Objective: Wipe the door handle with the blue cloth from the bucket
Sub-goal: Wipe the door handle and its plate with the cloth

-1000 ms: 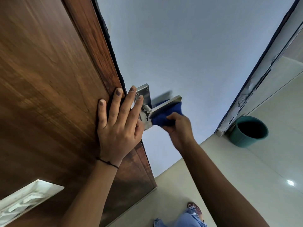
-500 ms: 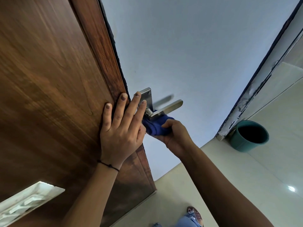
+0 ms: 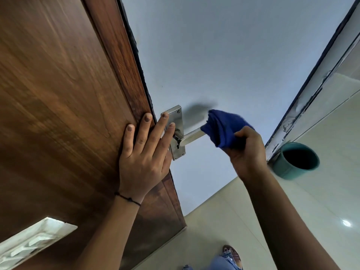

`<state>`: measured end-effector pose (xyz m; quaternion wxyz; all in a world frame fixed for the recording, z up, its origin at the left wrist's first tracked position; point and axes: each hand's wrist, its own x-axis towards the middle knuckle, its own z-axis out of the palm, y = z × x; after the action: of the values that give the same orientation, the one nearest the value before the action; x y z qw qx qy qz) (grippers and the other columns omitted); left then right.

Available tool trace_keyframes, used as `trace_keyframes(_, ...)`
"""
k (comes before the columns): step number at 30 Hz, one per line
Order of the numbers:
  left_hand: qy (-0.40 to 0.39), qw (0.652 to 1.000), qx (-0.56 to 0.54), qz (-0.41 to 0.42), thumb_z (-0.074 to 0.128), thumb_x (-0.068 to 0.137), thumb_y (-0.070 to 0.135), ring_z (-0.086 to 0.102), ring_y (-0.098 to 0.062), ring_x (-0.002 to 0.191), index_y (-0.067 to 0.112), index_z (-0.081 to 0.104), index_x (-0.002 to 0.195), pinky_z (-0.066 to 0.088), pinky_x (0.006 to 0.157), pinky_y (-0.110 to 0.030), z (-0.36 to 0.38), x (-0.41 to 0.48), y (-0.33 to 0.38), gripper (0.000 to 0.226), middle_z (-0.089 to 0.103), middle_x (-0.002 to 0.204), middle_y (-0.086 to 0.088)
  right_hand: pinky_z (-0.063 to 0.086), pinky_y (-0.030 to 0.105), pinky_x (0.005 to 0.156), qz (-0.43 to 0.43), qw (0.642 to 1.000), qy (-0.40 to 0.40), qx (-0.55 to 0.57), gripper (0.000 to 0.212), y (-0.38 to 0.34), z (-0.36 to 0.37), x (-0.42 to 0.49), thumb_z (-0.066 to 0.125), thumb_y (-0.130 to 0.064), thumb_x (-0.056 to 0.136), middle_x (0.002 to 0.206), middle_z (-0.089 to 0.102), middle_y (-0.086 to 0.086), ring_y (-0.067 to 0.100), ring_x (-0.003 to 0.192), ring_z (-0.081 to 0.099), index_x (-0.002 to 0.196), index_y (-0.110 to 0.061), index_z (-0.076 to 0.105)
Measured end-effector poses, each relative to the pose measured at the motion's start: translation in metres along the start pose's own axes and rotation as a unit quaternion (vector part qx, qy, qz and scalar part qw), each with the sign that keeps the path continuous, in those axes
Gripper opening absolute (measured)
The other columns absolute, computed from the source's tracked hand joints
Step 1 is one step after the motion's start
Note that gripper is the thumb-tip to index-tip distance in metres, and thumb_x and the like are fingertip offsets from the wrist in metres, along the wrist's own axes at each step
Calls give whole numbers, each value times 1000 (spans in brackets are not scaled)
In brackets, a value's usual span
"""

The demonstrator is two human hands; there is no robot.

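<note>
A silver lever door handle (image 3: 191,137) on a steel backplate sticks out from the edge of the brown wooden door (image 3: 58,106). My right hand (image 3: 246,152) grips a bunched blue cloth (image 3: 224,128) that covers the outer end of the lever. My left hand (image 3: 145,151) lies flat on the door edge, fingers spread, with fingertips reaching the backplate. A teal bucket (image 3: 296,160) stands on the floor at the right, by the door frame.
A pale blue wall (image 3: 224,55) fills the middle behind the handle. A worn door frame (image 3: 311,84) runs up the right side. Light floor tiles (image 3: 224,230) lie below, with my sandalled foot (image 3: 232,254) at the bottom edge.
My right hand has slid the blue cloth outward along the lever, from near the backplate to the lever's tip. My left hand stays pressed on the door.
</note>
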<state>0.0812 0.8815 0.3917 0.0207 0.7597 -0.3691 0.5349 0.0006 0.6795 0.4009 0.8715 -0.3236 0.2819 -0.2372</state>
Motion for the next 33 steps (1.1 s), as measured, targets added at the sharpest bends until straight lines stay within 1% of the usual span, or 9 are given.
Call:
trace_keyframes(4, 6, 1000, -7, -4, 44, 94, 16, 6, -22, 149, 13, 48, 137, 3, 122, -43, 0, 1, 0, 43, 42, 144, -5, 39, 20, 56, -263, 910, 58, -314, 26, 23, -3, -1, 45, 0, 76, 67, 52, -16, 7, 57, 41, 88, -20, 56)
trace_keyframes(6, 3, 1000, -2, -4, 46, 94, 17, 5, -22, 149, 13, 50, 136, 2, 121, -43, -1, 1, 0, 43, 41, 144, -5, 40, 16, 67, -326, 831, 33, -449, 44, 50, 0, -1, 53, -7, 79, 105, 65, -8, 5, 79, 56, 120, -22, 56)
trace_keyframes(8, 0, 1000, 5, -4, 47, 93, 17, 5, -23, 149, 12, 52, 135, 2, 121, -43, -1, 1, 0, 42, 43, 144, -5, 41, 24, 80, -383, 747, -23, -542, 50, 82, 6, -3, 54, -16, 80, 141, 49, 6, 23, 108, 53, 130, -21, 52)
trace_keyframes(11, 2, 1000, 14, -1, 49, 93, 16, 7, -23, 148, 10, 55, 133, 3, 121, -43, -1, 1, 0, 41, 46, 142, -6, 43, 28, 84, -423, 691, -96, -578, 47, 113, 11, -11, 48, -29, 85, 149, 42, 11, 30, 112, 51, 130, -19, 54)
trace_keyframes(15, 4, 1000, 13, -5, 50, 93, 15, 8, -23, 148, 10, 57, 131, 4, 121, -43, -1, 0, 1, 39, 47, 142, -7, 45, 27, 88, -444, 705, -113, -542, 48, 105, -2, 7, 57, -11, 83, 148, 45, 9, 25, 112, 53, 130, -19, 53)
trace_keyframes(21, 6, 1000, 6, -16, 51, 93, 14, 8, -22, 148, 11, 59, 130, 4, 121, -43, -2, 2, 3, 38, 43, 144, -9, 47, 26, 92, -353, 865, 40, -355, 55, 84, -1, 40, 46, -4, 80, 141, 53, 11, 18, 110, 58, 132, -15, 54)
trace_keyframes(24, 2, 1000, 23, -19, 50, 93, 15, 7, -22, 148, 10, 56, 132, 4, 121, -43, -1, 3, 5, 40, 37, 147, -9, 46, 24, 87, -379, 849, 15, -366, 55, 113, 7, 18, 53, -3, 81, 128, 58, 19, 22, 100, 59, 133, -21, 52)
trace_keyframes(29, -7, 999, 43, -19, 46, 94, 14, 5, -21, 149, 7, 53, 135, 2, 121, -43, -2, 3, 5, 42, 35, 148, -10, 40, 23, 97, -424, 779, -141, -440, 50, 153, 9, -9, 52, -39, 92, 148, 43, 16, 21, 118, 50, 139, -28, 37)
trace_keyframes(33, -9, 999, 39, -17, 48, 93, 13, 4, -21, 148, 6, 53, 134, 2, 121, -43, -3, 2, 4, 42, 35, 148, -11, 45, 27, 90, -438, 791, -114, -411, 53, 145, -1, 11, 57, -11, 87, 136, 55, 16, 21, 103, 56, 137, -25, 43)
